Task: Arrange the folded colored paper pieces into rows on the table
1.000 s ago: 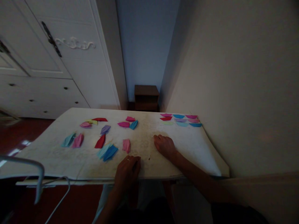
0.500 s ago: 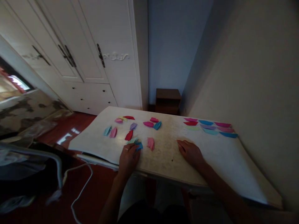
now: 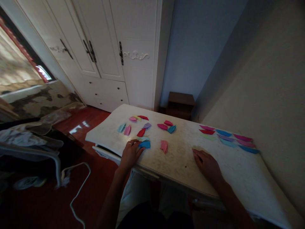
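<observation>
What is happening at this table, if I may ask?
The person's left hand touches a bright-blue folded paper piece; whether it grips it is unclear. The right hand rests on the stained white tabletop, touching no piece. Other colourful folded paper pieces lie scattered toward the left and middle, while nine boat-shaped coloured paper pieces sit in rows at the right.

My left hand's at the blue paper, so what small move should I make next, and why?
Probably bring the blue paper toward your right hand: your left hand has its fingertips at the paper's edge, while no paper shows in the right one, at the table.
</observation>
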Demonstrator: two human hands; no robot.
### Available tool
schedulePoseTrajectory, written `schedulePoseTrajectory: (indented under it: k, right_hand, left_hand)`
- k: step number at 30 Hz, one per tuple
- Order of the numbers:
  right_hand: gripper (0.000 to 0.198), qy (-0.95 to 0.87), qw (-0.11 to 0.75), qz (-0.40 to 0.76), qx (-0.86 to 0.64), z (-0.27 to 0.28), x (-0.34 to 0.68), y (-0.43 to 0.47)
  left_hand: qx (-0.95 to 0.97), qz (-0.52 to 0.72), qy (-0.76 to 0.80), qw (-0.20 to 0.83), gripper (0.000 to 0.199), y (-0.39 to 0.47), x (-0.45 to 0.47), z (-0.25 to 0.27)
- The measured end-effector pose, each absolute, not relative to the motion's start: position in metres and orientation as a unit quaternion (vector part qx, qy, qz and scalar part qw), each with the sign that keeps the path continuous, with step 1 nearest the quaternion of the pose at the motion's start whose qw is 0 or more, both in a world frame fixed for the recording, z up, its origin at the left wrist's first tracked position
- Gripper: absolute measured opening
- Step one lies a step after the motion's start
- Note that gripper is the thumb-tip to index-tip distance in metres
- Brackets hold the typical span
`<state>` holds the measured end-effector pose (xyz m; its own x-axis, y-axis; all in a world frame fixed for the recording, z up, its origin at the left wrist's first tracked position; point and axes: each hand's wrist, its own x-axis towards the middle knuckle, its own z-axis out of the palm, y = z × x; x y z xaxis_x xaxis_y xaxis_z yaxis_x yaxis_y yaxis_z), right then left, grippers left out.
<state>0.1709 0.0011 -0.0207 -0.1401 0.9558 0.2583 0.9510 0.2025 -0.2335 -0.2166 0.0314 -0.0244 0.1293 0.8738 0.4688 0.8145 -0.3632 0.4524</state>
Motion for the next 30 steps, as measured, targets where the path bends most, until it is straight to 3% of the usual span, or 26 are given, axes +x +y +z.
schedulePoseTrajectory:
  k: [12, 25, 30]
  right_hand:
    - [0.044, -0.728, 0.187, -0.009, -0.659, -0.020, 0.154, -0.017]
    - [0.042, -0.721, 0.239, 0.033, -0.649, -0.021, 0.157, -0.018]
    - [0.041, -0.717, 0.255, 0.052, -0.646, -0.020, 0.158, -0.019]
  left_hand:
    - [0.748, 0.410, 0.508, 0.117, 0.017, 0.024, -0.225, -0.026]
    - [0.757, 0.364, 0.535, 0.094, 0.021, 0.024, -0.218, -0.024]
    - [0.739, 0.399, 0.527, 0.132, 0.019, 0.023, -0.211, -0.021]
